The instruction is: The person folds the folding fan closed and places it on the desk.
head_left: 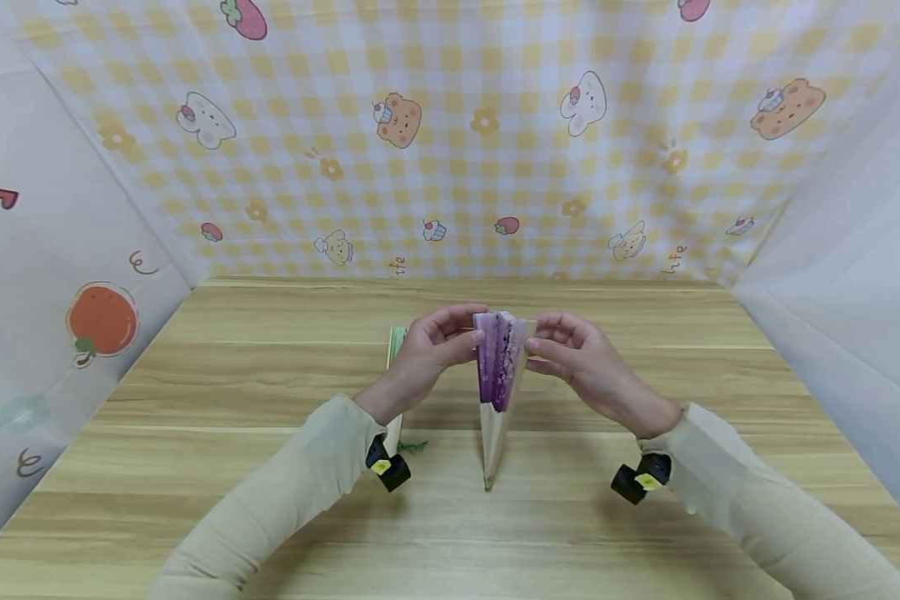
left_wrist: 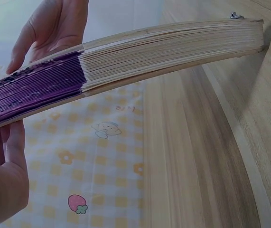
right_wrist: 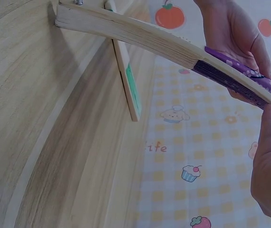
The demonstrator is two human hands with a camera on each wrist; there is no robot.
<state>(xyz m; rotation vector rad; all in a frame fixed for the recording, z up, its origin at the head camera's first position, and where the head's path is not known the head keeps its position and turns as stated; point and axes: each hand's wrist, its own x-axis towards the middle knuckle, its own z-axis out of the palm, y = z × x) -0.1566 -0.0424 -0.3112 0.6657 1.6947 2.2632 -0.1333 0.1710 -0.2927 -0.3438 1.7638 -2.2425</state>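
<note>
A purple folding fan (head_left: 506, 358) with pale wooden ribs and a blossom print stands upright, spread slightly, its riveted end down at the table. By its upper left edge my left hand (head_left: 444, 343) pinches it between thumb and fingers. The upper right edge is pinched by my right hand (head_left: 581, 360). In the left wrist view the ribs (left_wrist: 173, 50) show stacked close together, and a metal rivet (left_wrist: 237, 15) sits at the far end. Behind my left hand lies a second, closed folding fan (right_wrist: 131, 90) with green cloth, partly hidden in the head view.
A green tassel (head_left: 412, 447) lies beside the green fan on the wooden table (head_left: 285, 517). At the table's back edge hangs a yellow checked cloth (head_left: 450, 175) with cartoon prints. White cloths (head_left: 37, 275) hang along both sides.
</note>
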